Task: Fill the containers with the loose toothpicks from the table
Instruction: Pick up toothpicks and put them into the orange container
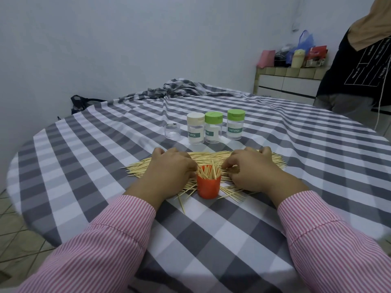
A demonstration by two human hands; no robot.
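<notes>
An orange cup stands upright on the checked tablecloth, stuffed with toothpicks that stick out of its top. A wide heap of loose toothpicks lies around and behind it. My left hand rests on the heap just left of the cup, its fingers curled down at the cup's rim. My right hand is on the heap right of the cup, its fingertips pinching a few toothpicks near the rim. Behind the heap stand a white-capped jar, two green-capped jars and a small clear container.
The round table has a grey-and-white checked cloth, bunched at the far side. A person in dark clothes stands at the far right. A tiled counter with bags is behind. A dark bag sits beyond the table's left edge.
</notes>
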